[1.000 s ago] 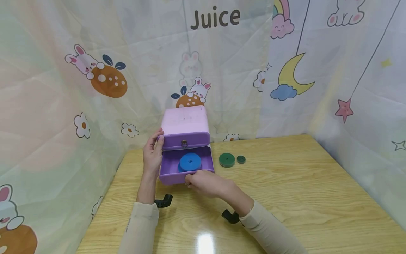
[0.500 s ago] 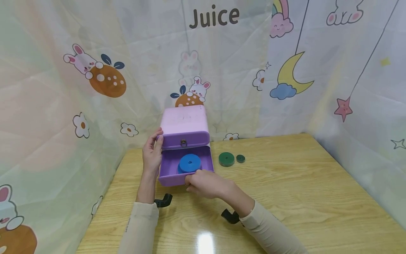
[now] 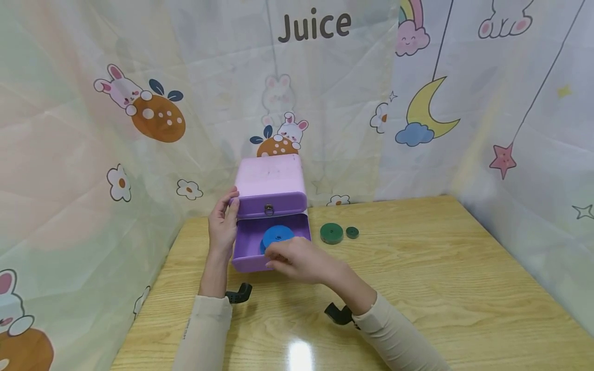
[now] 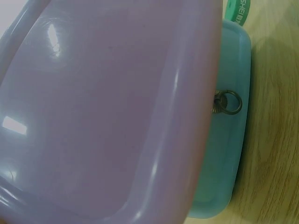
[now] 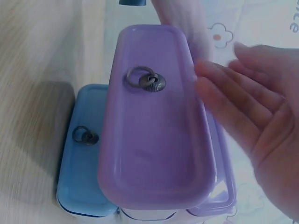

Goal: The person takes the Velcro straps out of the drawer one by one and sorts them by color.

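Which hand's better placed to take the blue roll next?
Right hand, probably: it's at the front rim of the open drawer, near the blue roll; the left hand is against the upper drawer.

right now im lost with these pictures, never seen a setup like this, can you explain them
No machine here, just a person working bare-handed. The wide picture comes from a camera on the head; the two close-ups come from one on each wrist. On the table stands a box of drawers, one drawer pulled open with a blue coil inside. A larger green roll and a smaller green roll lie to its right. The left hand rests against the box's left front corner; the right hand is by the open drawer's front, holding nothing visible.
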`<state>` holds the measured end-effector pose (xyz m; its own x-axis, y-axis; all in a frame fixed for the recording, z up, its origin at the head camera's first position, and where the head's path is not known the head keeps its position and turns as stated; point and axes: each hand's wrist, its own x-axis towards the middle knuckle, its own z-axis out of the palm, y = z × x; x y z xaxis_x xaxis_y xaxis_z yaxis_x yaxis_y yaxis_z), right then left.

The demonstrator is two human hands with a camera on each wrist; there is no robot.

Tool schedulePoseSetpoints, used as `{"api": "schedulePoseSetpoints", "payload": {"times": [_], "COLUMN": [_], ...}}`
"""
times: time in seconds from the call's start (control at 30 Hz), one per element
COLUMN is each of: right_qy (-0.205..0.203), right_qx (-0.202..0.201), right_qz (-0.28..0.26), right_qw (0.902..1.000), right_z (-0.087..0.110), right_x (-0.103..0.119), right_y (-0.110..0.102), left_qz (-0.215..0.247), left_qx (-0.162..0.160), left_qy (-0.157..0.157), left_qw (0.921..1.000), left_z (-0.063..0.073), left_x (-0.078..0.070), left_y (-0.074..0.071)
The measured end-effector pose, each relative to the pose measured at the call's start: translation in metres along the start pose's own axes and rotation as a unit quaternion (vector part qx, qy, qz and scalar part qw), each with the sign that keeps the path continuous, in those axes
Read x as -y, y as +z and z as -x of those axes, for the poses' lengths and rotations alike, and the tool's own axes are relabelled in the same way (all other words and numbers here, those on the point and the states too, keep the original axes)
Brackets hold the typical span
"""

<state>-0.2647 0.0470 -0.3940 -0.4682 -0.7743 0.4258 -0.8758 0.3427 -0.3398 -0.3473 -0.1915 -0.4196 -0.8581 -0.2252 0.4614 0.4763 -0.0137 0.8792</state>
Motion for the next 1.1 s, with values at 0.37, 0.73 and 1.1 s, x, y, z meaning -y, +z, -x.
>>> {"api": "schedulePoseSetpoints", "payload": {"times": [0.37,0.73,1.1], "right_qy": [0.001,0.073,0.135], "right_qx": [-0.102,-0.069,-0.036], "right_qz": [0.071,0.076,0.056], "right_qw": [0.9922,0.992,0.9885], "right_z": [-0.001,-0.001,-0.003], "right_x": [-0.023,-0.038,-0.041], "right_y": [0.001,0.007,0.007], "left_qz": [-0.001,-0.005,-0.003], "left_qx": [-0.001,-0.003,-0.001], "left_qy": [0.001,0.003,0.002], "left_qw": [1.0,1.0,1.0], "left_z": [0.001,0.001,0.002], "left_x": [0.0,0.0,0.0], "left_y": [0.0,0.001,0.001]}}
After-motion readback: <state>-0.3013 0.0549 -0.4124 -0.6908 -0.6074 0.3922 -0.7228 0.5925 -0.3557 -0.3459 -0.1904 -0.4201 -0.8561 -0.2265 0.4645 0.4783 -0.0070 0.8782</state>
